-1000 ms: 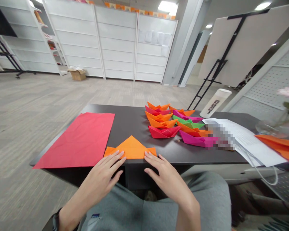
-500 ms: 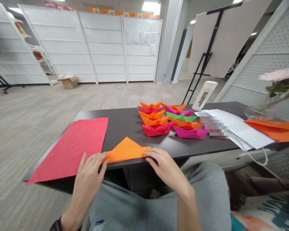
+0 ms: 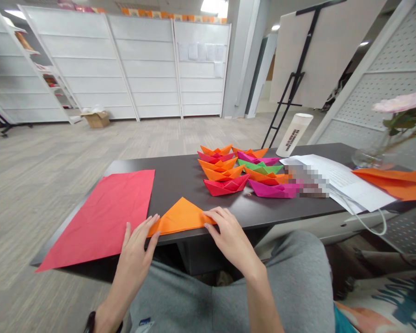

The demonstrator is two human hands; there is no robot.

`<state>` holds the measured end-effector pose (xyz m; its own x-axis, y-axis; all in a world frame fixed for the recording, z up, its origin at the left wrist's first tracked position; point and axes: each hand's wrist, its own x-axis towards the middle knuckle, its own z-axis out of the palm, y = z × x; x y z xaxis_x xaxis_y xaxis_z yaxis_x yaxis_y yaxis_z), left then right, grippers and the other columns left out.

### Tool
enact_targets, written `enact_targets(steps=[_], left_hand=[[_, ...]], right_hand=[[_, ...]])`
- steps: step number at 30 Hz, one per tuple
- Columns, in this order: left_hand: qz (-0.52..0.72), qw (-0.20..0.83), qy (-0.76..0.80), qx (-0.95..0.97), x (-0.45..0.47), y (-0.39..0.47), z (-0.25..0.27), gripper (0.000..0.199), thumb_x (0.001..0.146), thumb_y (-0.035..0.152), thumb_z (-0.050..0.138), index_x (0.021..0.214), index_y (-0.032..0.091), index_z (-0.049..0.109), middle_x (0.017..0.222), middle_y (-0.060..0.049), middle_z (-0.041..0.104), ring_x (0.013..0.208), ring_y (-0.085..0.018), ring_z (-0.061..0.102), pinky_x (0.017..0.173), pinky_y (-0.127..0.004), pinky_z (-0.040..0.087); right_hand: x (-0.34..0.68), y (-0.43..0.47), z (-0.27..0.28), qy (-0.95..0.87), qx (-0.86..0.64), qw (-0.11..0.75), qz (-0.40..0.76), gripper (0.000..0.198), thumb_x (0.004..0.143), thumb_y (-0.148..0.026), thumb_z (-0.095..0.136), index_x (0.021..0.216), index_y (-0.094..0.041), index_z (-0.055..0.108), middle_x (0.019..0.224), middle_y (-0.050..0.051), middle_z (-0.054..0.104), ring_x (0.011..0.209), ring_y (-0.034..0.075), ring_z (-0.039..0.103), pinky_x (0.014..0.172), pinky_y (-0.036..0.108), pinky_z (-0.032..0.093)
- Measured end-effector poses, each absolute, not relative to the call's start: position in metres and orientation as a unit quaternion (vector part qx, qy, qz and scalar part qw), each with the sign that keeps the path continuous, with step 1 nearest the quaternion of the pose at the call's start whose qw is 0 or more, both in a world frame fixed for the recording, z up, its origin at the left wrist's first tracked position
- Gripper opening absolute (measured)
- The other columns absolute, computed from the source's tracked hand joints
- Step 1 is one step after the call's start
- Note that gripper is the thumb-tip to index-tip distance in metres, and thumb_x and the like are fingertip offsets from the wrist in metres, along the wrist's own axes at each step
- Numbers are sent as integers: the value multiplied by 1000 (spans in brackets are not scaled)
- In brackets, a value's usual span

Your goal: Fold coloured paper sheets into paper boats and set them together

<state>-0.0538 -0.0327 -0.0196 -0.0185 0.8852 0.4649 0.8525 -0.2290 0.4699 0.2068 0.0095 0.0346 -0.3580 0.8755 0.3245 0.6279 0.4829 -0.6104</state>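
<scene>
A folded sheet of orange paper [image 3: 182,216], triangular with its peak pointing away from me, lies at the table's front edge. My left hand [image 3: 137,247] holds its left corner, fingers on top and thumb at the near edge. At the right corner, my right hand [image 3: 229,236] grips the paper between thumb and fingers. Beyond it stand two rows of folded paper boats, among them a red boat [image 3: 226,185], a magenta boat [image 3: 272,188] and a green boat [image 3: 260,167]. Flat red paper [image 3: 107,212] lies left of my left hand, overhanging the front edge.
The dark table [image 3: 173,180] carries white sheets [image 3: 343,178] with a cord, more orange paper [image 3: 395,181] and a glass vase [image 3: 367,157] with a pink flower at the right. A white cylinder [image 3: 294,135] stands near the back edge. My knees are below the front edge.
My right hand has moved slightly left, and the orange paper's right end now slopes down where a flat strip stuck out. The left end also looks more pointed. The boats stay put.
</scene>
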Motion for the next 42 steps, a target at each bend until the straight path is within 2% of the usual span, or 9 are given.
enact_targets(steps=[6,14,19,23,28,31,38,40,42], left_hand=[[368,56,624,687,-55,-30,-20,32,99,33,48,129,24,53,129,-11,67,121,-26,62,118,-68,10],[401,70,619,671,-56,-31,-14,27,94,34,55,120,26,56,120,-7,70,113,-26,66,118,-67,15],[414,84,605,675,-58,-33,-10,30,91,33,59,119,26,53,118,-6,68,112,-26,65,119,-67,13],[422,68,588,687,-59,-34,-7,33,89,33,62,120,27,55,105,-3,67,102,-24,66,118,-67,14],[417,45,569,707,-59,-39,1,8,90,30,62,97,27,59,96,0,66,92,-22,65,117,-67,18],[413,41,564,714,-60,-41,7,5,90,29,62,91,26,57,91,1,67,87,-21,66,117,-68,16],[377,4,548,747,-71,-39,6,7,92,26,57,92,28,64,93,0,73,90,-23,69,118,-68,13],[368,-12,551,749,-75,-36,2,12,92,22,54,92,28,64,93,0,74,90,-23,69,118,-67,18],[357,-25,554,752,-78,-34,-1,17,92,19,50,94,28,65,94,-1,75,91,-23,70,115,-62,29]], right_hand=[[202,13,24,-795,-482,324,174,37,92,-11,57,126,-22,60,125,8,64,116,27,56,103,49,46],[201,11,29,-786,-463,355,202,45,87,-6,59,126,-27,59,117,5,63,112,27,56,102,48,46],[199,10,31,-779,-457,374,210,48,83,-2,59,123,-29,61,112,5,60,108,26,57,99,45,49],[197,9,32,-770,-446,389,239,42,87,-5,57,121,-28,61,108,4,60,105,23,60,96,42,50],[197,7,36,-758,-440,398,271,21,89,-7,59,98,-25,67,97,1,62,94,20,62,86,34,51],[196,7,37,-753,-432,415,274,15,90,-9,60,87,-23,64,92,1,63,89,19,62,81,32,50],[199,11,33,-765,-419,424,244,14,90,-11,60,89,-24,63,91,2,69,89,21,64,84,36,49],[204,14,31,-781,-418,399,237,16,88,-8,58,89,-23,65,92,1,70,88,20,65,85,36,49],[209,17,29,-797,-413,374,235,21,86,-5,56,89,-23,66,93,1,71,90,20,65,87,37,48]])
